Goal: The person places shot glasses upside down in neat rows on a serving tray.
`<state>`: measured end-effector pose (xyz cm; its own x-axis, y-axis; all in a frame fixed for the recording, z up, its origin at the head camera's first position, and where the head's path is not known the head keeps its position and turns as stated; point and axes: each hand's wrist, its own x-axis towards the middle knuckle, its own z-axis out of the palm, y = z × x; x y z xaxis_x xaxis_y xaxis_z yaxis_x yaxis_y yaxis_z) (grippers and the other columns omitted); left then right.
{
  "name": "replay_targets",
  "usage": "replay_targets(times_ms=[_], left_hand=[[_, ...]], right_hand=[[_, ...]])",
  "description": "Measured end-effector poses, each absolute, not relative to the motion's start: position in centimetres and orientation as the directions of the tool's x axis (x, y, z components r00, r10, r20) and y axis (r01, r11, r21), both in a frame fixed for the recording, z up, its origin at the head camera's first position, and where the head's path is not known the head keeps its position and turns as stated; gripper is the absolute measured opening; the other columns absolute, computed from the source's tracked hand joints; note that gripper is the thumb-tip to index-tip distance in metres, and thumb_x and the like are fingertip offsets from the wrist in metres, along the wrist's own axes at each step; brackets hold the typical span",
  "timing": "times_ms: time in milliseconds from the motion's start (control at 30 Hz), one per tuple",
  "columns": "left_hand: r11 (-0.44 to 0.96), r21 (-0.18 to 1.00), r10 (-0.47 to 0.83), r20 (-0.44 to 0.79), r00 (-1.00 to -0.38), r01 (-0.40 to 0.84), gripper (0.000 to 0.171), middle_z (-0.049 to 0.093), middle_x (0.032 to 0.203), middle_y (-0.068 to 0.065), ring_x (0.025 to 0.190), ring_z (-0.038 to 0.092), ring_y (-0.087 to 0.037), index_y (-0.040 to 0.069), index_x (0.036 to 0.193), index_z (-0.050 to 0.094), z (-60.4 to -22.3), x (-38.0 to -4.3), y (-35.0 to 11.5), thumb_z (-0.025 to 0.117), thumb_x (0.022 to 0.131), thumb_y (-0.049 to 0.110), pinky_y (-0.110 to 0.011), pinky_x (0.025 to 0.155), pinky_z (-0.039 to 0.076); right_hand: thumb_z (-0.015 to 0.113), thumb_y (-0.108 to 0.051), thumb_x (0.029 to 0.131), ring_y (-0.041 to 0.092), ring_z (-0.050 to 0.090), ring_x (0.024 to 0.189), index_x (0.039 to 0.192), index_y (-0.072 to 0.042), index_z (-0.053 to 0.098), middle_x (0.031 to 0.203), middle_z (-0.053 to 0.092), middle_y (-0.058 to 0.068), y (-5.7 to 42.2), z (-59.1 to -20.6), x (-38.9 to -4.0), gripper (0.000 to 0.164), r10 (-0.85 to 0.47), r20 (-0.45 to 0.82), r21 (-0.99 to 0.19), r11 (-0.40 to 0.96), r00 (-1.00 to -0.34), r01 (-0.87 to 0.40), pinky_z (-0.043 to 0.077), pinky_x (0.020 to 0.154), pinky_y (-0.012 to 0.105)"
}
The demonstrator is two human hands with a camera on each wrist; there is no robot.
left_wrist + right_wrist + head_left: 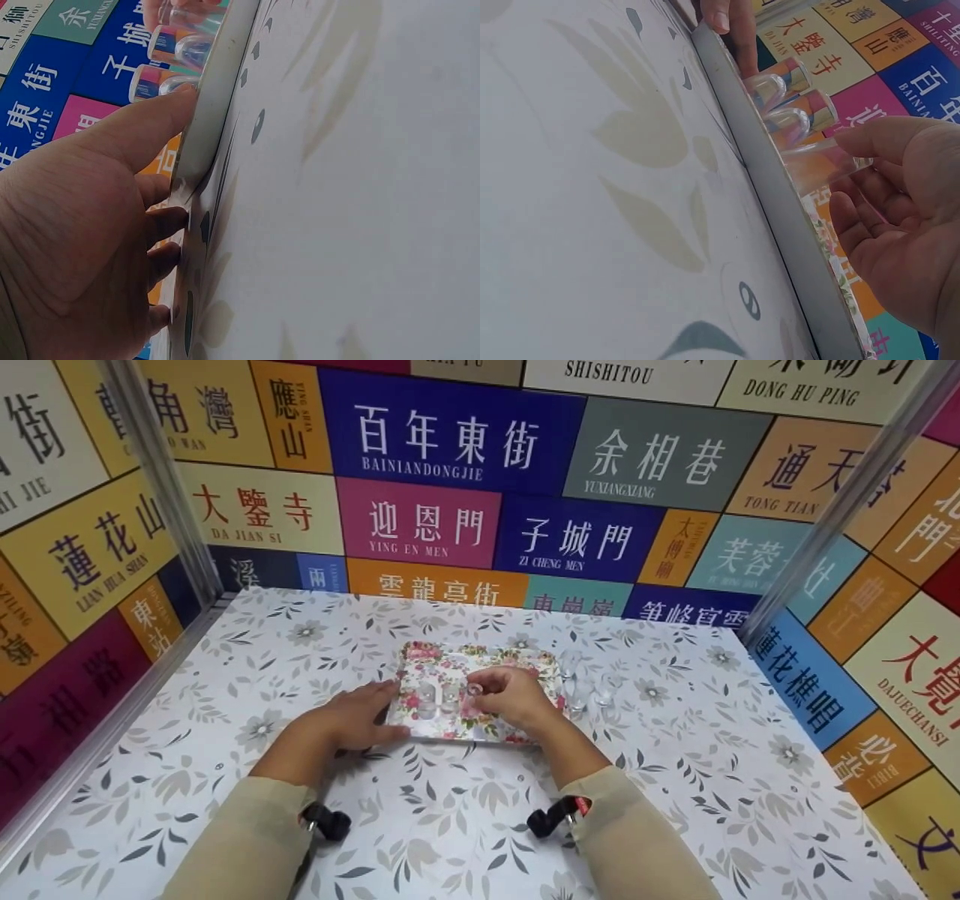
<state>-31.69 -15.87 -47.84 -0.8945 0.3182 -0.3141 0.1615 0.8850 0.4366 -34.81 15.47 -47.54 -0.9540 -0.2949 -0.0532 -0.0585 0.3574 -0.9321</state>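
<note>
A floral tray (480,727) lies on the table, with two small clear glasses (426,697) standing in its left half. My right hand (514,701) pinches a third clear glass (817,161) between thumb and fingers, upright at the tray's surface beside those two. At the tray's left front corner is my left hand (356,716). Its thumb touches the front edge (202,127) and its fingers (161,262) spread along the left side. Several more clear glasses (604,690) stand on the tablecloth just right of the tray.
The table has a white leaf-patterned cover (450,825). Colourful panels with Chinese lettering (450,435) rise behind and at both sides, with metal posts (176,487) at the corners. Black wrist mounts (328,821) sit at both sleeves.
</note>
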Motion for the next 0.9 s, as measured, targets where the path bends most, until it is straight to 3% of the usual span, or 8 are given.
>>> replay_targets(times_ms=[267, 633, 900], left_hand=[[0.887, 0.424, 0.335, -0.313, -0.889, 0.184, 0.105, 0.011, 0.183, -0.008, 0.168, 0.010, -0.043, 0.031, 0.174, 0.012, -47.8, -31.8, -15.9, 0.059, 0.094, 0.079, -0.071, 0.134, 0.013], [0.885, 0.431, 0.329, -0.307, -0.893, 0.177, 0.105, 0.011, 0.183, -0.009, 0.168, 0.011, -0.045, 0.032, 0.174, 0.014, -47.9, -31.7, -15.8, 0.060, 0.093, 0.080, -0.071, 0.133, 0.014], [0.885, 0.435, 0.321, -0.311, -0.894, 0.167, 0.103, 0.010, 0.183, -0.008, 0.168, 0.009, -0.044, 0.032, 0.174, 0.013, -47.7, -31.5, -15.8, 0.061, 0.095, 0.077, -0.072, 0.133, 0.011]], right_hand=[[0.084, -0.007, 0.091, 0.019, 0.071, 0.107, 0.132, -0.006, 0.075, 0.116, 0.078, 0.008, 15.4, -47.7, -34.8, 0.042, -0.307, -0.054, -0.929, 0.363, -0.950, -0.065, 0.064, 0.087, 0.025], [0.084, -0.021, 0.094, 0.020, 0.072, 0.103, 0.133, -0.009, 0.074, 0.123, 0.074, 0.013, 16.2, -47.1, -34.5, 0.042, -0.288, -0.016, -0.942, 0.326, -0.957, -0.083, 0.065, 0.090, 0.036], [0.080, -0.023, 0.098, 0.022, 0.069, 0.122, 0.136, -0.012, 0.073, 0.136, 0.073, 0.013, 17.5, -46.2, -34.9, 0.040, -0.244, 0.013, -0.954, 0.287, -0.970, -0.085, 0.061, 0.102, 0.031]])
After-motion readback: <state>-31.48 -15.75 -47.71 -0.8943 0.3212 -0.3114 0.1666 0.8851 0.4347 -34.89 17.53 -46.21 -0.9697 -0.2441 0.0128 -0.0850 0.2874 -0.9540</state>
